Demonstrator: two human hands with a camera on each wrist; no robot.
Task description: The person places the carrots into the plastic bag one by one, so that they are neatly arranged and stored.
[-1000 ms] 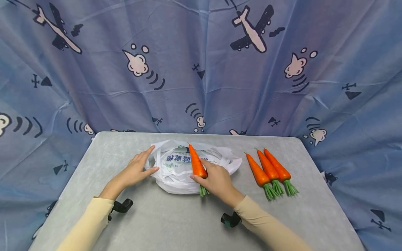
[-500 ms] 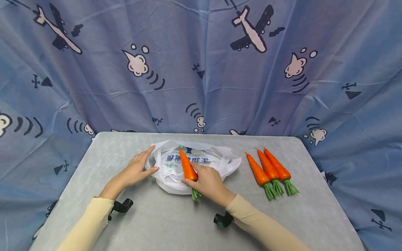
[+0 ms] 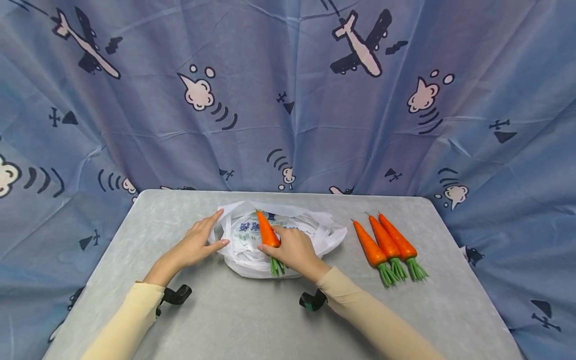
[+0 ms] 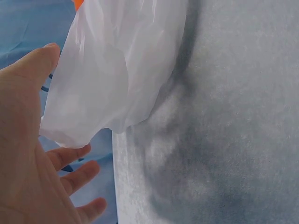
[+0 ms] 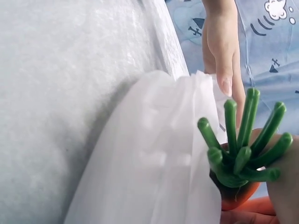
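A white plastic bag [image 3: 245, 265] with blue and green print lies on the table, its mouth facing up. Over that mouth my right hand [image 3: 299, 252] grips an orange carrot [image 3: 268, 231] near its thick end, tip pointing away and green stem stubs [image 5: 243, 161] toward me. At the bag's left edge my left hand [image 3: 191, 245] has its fingers extended and thumb apart. From the left wrist, the bag [image 4: 112, 70] shows between thumb and fingers, which stay spread and partly hidden by the plastic.
Three more carrots [image 3: 389, 242] lie side by side on the right of the grey table [image 3: 234, 320], stems toward me. A blue curtain [image 3: 252, 100] printed with planes hangs behind the table's far edge. Each wrist wears a small black camera [image 3: 177, 295].
My right hand has carried the carrot left over the bag's mouth, then slightly away from me. The left hand stays at the bag's left edge.
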